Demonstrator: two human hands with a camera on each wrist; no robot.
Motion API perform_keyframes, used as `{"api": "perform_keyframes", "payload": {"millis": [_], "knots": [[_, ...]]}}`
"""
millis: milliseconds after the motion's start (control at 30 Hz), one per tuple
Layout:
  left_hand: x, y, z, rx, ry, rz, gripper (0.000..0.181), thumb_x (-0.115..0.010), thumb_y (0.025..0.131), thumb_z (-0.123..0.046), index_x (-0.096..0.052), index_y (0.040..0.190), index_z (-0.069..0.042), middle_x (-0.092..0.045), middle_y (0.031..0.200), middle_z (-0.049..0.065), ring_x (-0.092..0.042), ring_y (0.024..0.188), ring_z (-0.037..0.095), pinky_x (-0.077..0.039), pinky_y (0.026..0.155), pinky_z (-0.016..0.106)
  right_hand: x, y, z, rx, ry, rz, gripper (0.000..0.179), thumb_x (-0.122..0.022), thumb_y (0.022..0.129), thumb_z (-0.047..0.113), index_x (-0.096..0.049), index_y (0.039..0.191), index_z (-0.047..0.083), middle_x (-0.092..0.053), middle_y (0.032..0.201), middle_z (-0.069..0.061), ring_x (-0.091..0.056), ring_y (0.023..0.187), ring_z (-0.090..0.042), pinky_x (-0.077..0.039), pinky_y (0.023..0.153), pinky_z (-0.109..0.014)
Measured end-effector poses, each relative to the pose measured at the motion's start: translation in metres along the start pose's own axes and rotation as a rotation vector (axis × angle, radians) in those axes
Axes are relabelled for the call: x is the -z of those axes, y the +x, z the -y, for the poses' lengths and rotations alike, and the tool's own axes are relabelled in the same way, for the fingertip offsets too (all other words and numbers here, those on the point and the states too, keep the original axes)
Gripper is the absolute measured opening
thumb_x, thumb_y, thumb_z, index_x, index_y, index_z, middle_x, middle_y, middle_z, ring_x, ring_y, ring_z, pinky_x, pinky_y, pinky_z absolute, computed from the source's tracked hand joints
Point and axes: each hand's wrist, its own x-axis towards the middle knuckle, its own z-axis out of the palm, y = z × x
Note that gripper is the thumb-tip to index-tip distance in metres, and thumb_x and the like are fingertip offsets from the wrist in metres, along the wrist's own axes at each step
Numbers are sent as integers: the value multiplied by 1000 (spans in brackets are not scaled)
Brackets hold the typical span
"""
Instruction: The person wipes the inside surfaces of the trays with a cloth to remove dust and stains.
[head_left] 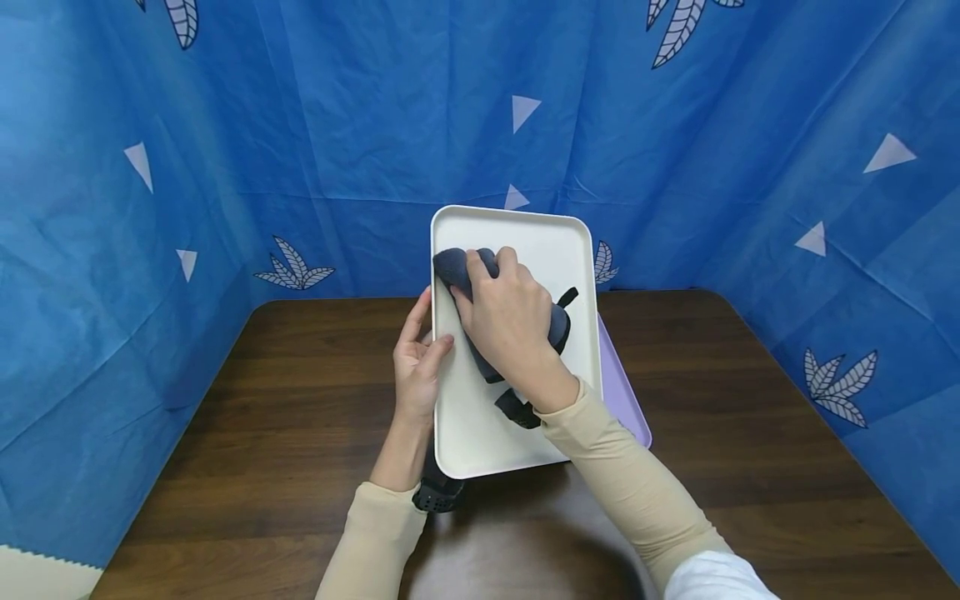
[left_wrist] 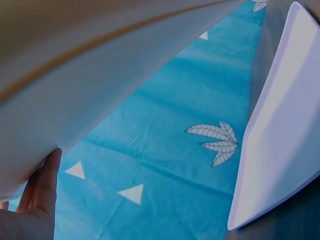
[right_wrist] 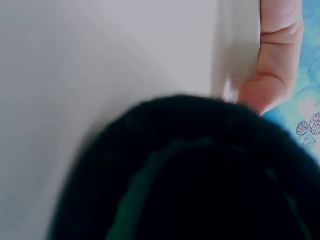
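A white rectangular tray [head_left: 540, 237] is held tilted up off the table, its inner face toward me. My left hand [head_left: 416, 367] grips its left edge, thumb at the rim and fingers behind; the left wrist view shows those fingers [left_wrist: 46, 192] against the tray's underside [left_wrist: 75, 105]. My right hand [head_left: 510, 321] grips a bunched dark grey cloth [head_left: 452, 267] against the tray's inner face. In the right wrist view the dark cloth [right_wrist: 95, 185] looms blurred near the left thumb [right_wrist: 280, 55].
A purple tray [head_left: 621, 392] lies on the brown wooden table [head_left: 315, 400], partly hidden behind the white one. Blue patterned curtains [head_left: 360, 125] enclose the back and both sides. Black straps [head_left: 517, 410] show at the right wrist.
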Motion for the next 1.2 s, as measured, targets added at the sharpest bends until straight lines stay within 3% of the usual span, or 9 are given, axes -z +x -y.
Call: {"api": "perform_keyframes", "payload": {"millis": [300,467,800,1000,1200], "knots": [[1,0,2,-6,19,-24,60,-49,92,4,-40,149,-13,-71,110,-7,-71,93,9,-58,75,24,-1,0,-5,7,16,34,42,-72,88,36,-68,122,12,-62,96,-18,-62,63,-28,-52,48,-41],[2,0,3,2,3,-23,61,-48,92,4,-40,149,-13,-69,116,-1,-71,95,11,-58,76,26,0,-1,-14,-19,39,61,42,-72,88,36,-68,123,14,-62,97,-18,-61,63,-28,-53,49,-43],[3,2,-1,-40,18,-15,60,-48,91,5,-39,149,-10,-69,117,-1,-71,98,11,-59,75,26,3,-8,-47,-133,52,128,44,-70,89,37,-67,126,15,-61,99,-20,-61,62,-30,-52,49,-45],[6,2,-6,-49,7,-24,60,-48,92,6,-40,149,-12,-71,114,-4,-71,95,11,-59,74,26,3,-13,-69,-210,76,131,46,-71,88,36,-66,127,13,-61,100,-22,-60,60,-34,-50,49,-48],[8,2,-8,-60,-28,-1,60,-47,92,6,-39,149,-12,-70,117,-3,-71,98,12,-59,75,27,3,-17,-85,-263,89,120,47,-72,88,34,-66,127,9,-62,101,-25,-63,69,-40,-51,52,-53]]}}
